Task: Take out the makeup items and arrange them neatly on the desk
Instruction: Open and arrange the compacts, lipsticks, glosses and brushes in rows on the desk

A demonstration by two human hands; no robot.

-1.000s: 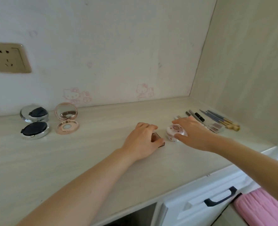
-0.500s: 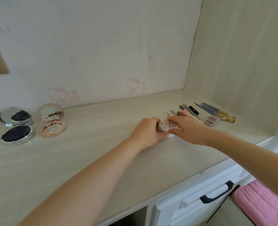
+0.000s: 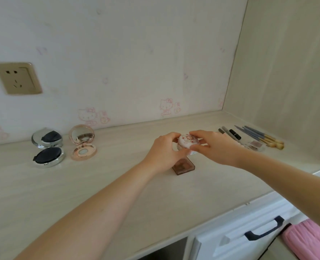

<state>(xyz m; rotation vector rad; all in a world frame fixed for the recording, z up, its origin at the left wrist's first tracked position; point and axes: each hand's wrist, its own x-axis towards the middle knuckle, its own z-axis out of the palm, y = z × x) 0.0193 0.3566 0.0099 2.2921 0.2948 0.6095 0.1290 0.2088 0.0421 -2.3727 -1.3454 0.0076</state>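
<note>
Round white floral compact pinched by curled fingers of left hand and right hand; likely light, rigid, slick, so best gripped at rim.

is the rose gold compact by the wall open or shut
Open. The rose gold compact has its mirrored lid standing up, tilted toward the wall, and its base with a pale round centre lies flat on the desk.

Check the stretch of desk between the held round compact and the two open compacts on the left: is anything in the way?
Nothing visible. Both hands hold the round compact above the small brown case; the desk toward the rose-gold compact looks bare.
</note>
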